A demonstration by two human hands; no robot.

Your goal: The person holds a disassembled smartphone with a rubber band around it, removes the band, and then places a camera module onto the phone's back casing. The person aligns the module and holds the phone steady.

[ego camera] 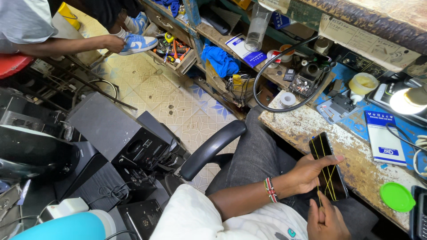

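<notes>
Beside the worn workbench [311, 129], the left hand [311, 173] gripped a phone [328, 166] steady while the right hand [327, 220] pinched its yellow bands [330, 175].

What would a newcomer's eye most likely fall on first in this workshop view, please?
Probably the black phone wound with yellow bands, held low at right by the left hand while the right hand touches its lower end. Next, the glaring lamp at the right edge over the worn bench, and the green lid lying on it. At left, black speakers crowd the floor.
</notes>
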